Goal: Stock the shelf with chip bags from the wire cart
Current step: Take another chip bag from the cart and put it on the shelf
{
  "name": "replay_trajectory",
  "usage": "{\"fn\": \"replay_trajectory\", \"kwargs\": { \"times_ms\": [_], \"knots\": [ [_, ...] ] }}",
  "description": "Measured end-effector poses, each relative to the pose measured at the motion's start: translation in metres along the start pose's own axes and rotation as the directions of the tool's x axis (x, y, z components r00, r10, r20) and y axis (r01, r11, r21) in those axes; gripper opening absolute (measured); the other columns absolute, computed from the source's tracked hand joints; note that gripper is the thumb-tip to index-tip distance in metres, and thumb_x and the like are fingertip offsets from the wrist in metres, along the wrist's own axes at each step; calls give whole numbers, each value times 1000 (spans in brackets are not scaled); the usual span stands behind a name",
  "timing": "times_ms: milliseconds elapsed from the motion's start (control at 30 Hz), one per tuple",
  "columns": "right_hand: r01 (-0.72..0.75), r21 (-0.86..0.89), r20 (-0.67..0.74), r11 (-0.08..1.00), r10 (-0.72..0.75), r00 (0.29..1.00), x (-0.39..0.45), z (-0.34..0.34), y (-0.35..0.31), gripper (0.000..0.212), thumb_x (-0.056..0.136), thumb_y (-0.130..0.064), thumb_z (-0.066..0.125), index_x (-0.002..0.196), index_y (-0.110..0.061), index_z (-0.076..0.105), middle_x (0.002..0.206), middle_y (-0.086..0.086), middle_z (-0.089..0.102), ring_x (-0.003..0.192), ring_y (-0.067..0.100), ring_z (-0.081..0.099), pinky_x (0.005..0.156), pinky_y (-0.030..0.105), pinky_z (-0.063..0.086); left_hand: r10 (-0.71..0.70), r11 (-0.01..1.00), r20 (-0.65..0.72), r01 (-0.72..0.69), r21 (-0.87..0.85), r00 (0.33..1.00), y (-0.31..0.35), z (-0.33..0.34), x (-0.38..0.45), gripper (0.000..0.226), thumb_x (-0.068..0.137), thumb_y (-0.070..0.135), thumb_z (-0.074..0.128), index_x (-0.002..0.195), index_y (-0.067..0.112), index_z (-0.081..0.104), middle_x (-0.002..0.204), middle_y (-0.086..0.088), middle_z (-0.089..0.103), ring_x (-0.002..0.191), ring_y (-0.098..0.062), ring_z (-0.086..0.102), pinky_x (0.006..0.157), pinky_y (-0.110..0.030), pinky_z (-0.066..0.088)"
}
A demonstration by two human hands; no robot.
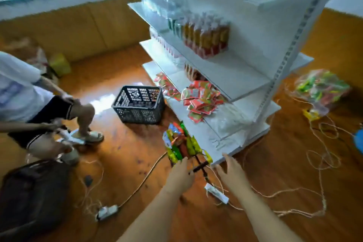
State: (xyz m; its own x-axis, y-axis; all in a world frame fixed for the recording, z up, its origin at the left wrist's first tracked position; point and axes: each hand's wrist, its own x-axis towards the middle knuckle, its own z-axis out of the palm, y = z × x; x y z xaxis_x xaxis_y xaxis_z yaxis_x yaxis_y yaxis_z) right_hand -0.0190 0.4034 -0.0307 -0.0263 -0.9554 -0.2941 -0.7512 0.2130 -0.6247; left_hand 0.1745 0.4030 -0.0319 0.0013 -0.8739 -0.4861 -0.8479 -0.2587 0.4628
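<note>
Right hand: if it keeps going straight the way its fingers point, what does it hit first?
Probably the shelf base. The right hand is open, fingers aimed up and slightly left at its front edge, right of the chip bags. Depth is unclear.

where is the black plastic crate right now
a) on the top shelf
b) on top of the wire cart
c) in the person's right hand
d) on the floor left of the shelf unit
d: the black plastic crate sits on the wooden floor to the left of the white shelf unit, away from both hands and from the wire cart full of chip bags.
</note>
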Motion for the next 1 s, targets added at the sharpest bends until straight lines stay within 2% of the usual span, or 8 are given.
{"fn": "replay_trajectory", "kwargs": {
  "times_ms": [100,200,433,500,633,800,900,1000],
  "knots": [
    [96,-84,150,992,-83,985,30,50,-37,49,92,-38,56,133,-14,50,126,8,59,119,28,55,94,34,43,-113,991,-34,110,-75,993,-57,-23,7,55,95,31,46,147,16,34,145,-11,45,128,-33,51,102,-43,45],
    [130,-140,219,982,-98,971,58,85,-56,57,93,-39,57,141,-11,43,139,10,51,130,26,47,103,34,39,-190,976,-40,185,-115,981,-92,-36,17,56,95,31,49,147,15,34,147,-11,44,132,-32,48,103,-40,42],
    [19,-174,309,985,36,950,142,129,-61,72,91,-37,60,149,-8,29,151,14,38,140,28,34,112,36,31,-337,929,14,335,-158,941,-135,-46,82,63,96,35,51,152,18,29,151,-12,40,132,-31,49,107,-40,42],
    [33,-231,332,972,47,942,174,140,-55,74,91,-37,60,151,-10,25,152,13,35,140,28,33,112,37,31,-372,914,27,371,-161,928,-138,-47,113,64,96,37,51,153,19,28,152,-11,38,131,-31,51,107,-41,44],
    [196,-392,391,899,-30,920,233,156,-45,74,89,-32,59,151,-13,24,154,6,32,138,25,37,112,36,32,-354,931,77,359,-65,932,-139,-41,186,66,95,35,52,153,17,27,151,-12,39,132,-32,49,107,-42,44],
    [266,-497,433,826,-29,901,304,182,-30,77,86,-28,60,152,-17,22,156,2,29,131,29,42,104,40,40,-293,954,116,299,-33,949,-141,-24,273,61,93,30,53,148,16,31,140,-14,43,123,-38,53,98,-48,47],
    [314,-544,438,778,-56,897,345,209,-18,79,85,-30,62,151,-19,21,157,2,26,136,28,36,107,41,36,-333,938,102,340,-60,937,-157,-6,330,54,95,33,53,142,13,35,137,-15,45,119,-39,55,92,-46,47],
    [361,-572,419,736,-116,901,383,244,-5,80,84,-29,65,151,-19,23,158,4,26,142,28,29,113,43,27,-420,892,30,419,-169,907,-176,13,391,64,96,43,54,146,11,31,142,-17,42,123,-37,53,92,-42,46]
  ]
}}
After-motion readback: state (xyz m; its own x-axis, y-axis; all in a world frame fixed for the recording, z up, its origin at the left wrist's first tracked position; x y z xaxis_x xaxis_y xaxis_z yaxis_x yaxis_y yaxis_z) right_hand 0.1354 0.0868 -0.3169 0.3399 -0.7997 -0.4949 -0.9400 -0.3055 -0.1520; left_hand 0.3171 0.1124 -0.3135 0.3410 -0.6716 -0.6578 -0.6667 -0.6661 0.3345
